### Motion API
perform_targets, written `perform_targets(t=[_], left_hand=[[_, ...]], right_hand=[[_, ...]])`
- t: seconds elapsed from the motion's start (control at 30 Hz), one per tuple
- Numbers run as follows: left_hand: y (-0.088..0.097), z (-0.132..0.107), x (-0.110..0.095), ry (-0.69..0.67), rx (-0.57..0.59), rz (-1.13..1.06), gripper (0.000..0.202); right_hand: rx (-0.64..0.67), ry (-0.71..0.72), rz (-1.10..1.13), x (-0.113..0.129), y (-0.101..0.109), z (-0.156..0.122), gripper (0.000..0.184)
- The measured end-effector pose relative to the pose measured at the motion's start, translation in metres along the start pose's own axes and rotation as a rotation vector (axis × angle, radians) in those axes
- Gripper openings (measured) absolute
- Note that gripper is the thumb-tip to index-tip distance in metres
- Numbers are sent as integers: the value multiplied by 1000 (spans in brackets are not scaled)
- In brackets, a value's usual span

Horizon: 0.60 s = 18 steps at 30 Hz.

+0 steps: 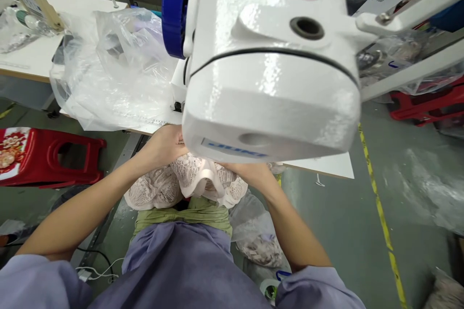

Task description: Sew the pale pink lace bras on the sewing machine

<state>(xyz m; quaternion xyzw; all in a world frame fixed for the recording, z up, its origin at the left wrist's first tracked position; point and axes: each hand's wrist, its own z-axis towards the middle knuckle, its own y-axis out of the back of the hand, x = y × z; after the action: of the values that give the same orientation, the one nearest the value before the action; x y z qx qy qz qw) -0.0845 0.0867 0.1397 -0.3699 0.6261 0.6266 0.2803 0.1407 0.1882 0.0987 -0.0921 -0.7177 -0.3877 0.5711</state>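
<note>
A pale pink lace bra (203,176) lies over the front edge of the sewing table and hangs down toward my lap. Above it looms the white head of a sewing machine (268,101), which covers the needle area. My left hand (167,144) is at the bra's left part, just beside the machine head, its fingertips mostly hidden. On the other side, my right hand (250,173) rests at the bra's right part, with its fingers out of sight under the machine head. Whether either hand pinches the fabric cannot be made out.
Clear plastic bags (112,77) lie on the table at left, behind my left hand. A blue handwheel (176,15) sticks out from the machine. At far left stands a red stool (54,157). A bag of fabric pieces (259,246) sits on the floor below my right arm.
</note>
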Motion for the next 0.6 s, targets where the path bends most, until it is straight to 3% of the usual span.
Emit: perform_targets(t=[0.17, 0.33, 0.5, 0.6], left_hand=[[1, 1, 10, -51, -5, 31, 56], [0, 0, 12, -48, -6, 7, 48], [-2, -2, 17, -40, -30, 47, 45], [-4, -2, 22, -69, -36, 64, 42]], right_hand=[[-34, -22, 139, -15, -7, -1, 39], [-99, -96, 246, -47, -18, -4, 44], [-134, -130, 572, -89, -52, -16, 72], [-85, -277, 834, -110, -72, -30, 91]])
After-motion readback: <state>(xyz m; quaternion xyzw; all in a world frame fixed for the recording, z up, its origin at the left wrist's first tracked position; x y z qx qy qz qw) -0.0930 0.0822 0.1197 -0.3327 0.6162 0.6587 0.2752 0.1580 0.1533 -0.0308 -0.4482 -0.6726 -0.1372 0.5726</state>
